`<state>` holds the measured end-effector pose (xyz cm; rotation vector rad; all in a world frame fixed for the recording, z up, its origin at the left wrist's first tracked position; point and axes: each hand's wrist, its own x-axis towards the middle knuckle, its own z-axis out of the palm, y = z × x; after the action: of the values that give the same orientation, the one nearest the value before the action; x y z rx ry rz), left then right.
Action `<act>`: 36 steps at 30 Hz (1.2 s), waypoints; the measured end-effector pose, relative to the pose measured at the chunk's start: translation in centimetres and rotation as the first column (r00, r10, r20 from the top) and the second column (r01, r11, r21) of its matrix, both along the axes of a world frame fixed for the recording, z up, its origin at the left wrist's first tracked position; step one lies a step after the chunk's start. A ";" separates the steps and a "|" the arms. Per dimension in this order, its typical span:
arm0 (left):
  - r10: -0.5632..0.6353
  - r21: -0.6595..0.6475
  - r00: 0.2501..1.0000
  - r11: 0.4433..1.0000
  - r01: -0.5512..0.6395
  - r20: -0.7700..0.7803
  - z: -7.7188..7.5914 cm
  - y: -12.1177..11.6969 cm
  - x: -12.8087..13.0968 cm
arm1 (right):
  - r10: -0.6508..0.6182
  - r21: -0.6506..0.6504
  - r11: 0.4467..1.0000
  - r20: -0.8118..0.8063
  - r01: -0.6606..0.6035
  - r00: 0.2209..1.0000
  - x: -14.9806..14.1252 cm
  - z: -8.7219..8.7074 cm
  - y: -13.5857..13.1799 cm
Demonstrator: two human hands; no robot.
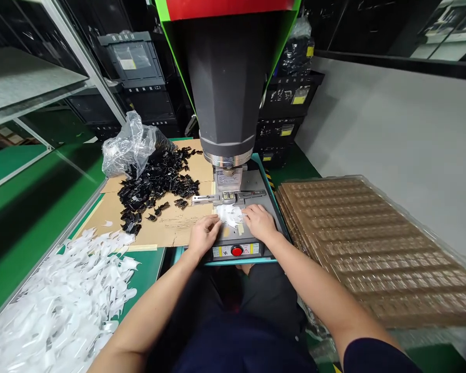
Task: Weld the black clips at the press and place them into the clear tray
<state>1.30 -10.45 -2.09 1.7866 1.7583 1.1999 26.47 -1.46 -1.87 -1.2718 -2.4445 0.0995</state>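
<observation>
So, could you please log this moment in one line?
left hand: at left edge of thin white pieces; right hand: at their right edge; red button: untouched

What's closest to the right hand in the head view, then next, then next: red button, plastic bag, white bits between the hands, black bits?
1. White bits: just left of the right hand.
2. Red button: machine's front.
3. Black bits: left, on cardboard.
4. Plastic bag: left, beyond most black bits.

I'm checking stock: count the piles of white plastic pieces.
2: a large pile mostly on the green tabletop at lower left, and a small pile on the machine base between the left hand and right hand. Others may be hidden.
</observation>
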 end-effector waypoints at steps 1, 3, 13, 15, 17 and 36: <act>0.007 0.013 0.999 1.000 -0.007 0.032 0.1 0.3 0.0 | -0.006 0.014 1.000 0.016 0.006 1.000 -0.1 0.1 -0.1; 0.011 0.047 0.998 0.999 -0.013 0.054 0.6 1.2 -0.1 | -0.018 0.052 0.999 0.055 0.015 0.998 -0.3 0.3 -0.3; -0.023 0.100 0.977 0.994 0.046 -0.214 2.8 8.6 0.3 | -0.112 0.277 0.956 0.045 0.095 0.993 0.2 1.2 1.3; -0.062 0.049 0.956 0.996 0.080 -0.287 3.1 9.3 0.6 | -0.135 0.294 0.946 -0.019 0.135 0.991 0.0 1.6 1.9; -0.088 0.001 0.918 0.995 0.096 -0.386 3.4 9.6 0.9 | -0.146 0.300 0.941 -0.063 0.158 0.987 -0.7 2.1 2.4; -0.073 -0.011 0.789 0.996 0.084 -0.610 4.2 7.6 2.2 | -0.103 0.161 0.985 0.254 0.063 0.962 -7.1 4.4 1.6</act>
<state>3.54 -2.89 2.12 2.4210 1.9602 0.6218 19.34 0.14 2.48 -1.3922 -2.5519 -0.2899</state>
